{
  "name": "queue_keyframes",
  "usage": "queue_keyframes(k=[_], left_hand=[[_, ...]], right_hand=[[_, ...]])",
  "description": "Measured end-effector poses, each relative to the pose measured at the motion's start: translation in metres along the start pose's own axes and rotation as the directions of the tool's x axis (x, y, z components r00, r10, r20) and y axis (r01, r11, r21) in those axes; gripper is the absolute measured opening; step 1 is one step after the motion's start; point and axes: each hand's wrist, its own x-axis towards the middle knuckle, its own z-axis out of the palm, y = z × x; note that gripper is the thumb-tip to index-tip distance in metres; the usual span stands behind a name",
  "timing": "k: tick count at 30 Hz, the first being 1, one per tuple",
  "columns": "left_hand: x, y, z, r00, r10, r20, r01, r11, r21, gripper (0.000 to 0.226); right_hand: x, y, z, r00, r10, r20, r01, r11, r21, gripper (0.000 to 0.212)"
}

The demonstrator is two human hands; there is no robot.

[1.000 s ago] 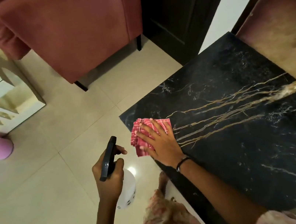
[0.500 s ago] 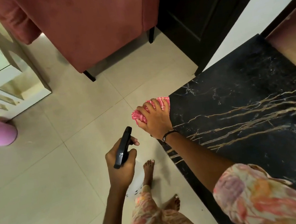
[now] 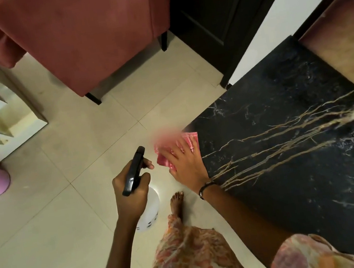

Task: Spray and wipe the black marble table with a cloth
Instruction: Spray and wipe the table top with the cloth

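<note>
Head view: the right hand point(image 3: 185, 165) lies flat, fingers straight and spread, pressing the cloth point(image 3: 175, 151) at the near left corner of the table point(image 3: 290, 150). The fingers point up and to the left in the picture, toward the corner. The pink checked cloth sits partly on the black marble and partly past its edge over the floor point(image 3: 46, 224); its overhanging part is blurred, so its outline there cannot be made out. A dark bracelet point(image 3: 205, 187) circles the right wrist, and the forearm crosses the table's left edge.

The left hand point(image 3: 132, 192) holds the bottle point(image 3: 148, 214) off the table, over the floor and just left of the cloth. Its fingers are curled round the neck below the black spray head point(image 3: 133, 172), and one finger reaches forward at the front of the head. The head's long axis runs from lower left to upper right, with the nozzle end up and toward the cloth. The white body hangs below the hand, largely hidden by it.

The table's gold veins run from the near edge toward the far right. A bare foot point(image 3: 177, 203) stands on the tiles beside the table, and a red chair point(image 3: 91, 36) stands beyond.
</note>
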Motion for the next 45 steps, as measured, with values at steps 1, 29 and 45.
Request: queue_keyframes(k=[1,29,45], left_hand=[[0.001,0.001,0.001,1.0,0.0,0.013,0.0,1.0,0.0,0.042],[-0.169,0.012,0.097,0.942,0.003,0.336,-0.007,1.0,0.012,0.028],[-0.113,0.05,0.122,0.896,0.043,0.442,-0.054,0.998,0.012,0.021]], right_hand=[[-0.012,-0.001,0.0,1.0,0.004,0.011,-0.004,1.0,-0.017,0.073],[-0.453,0.065,0.02,0.884,0.436,0.171,-0.456,0.884,0.101,0.056],[-0.321,0.128,0.0,0.521,0.852,0.05,-0.836,0.498,0.231,0.071]])
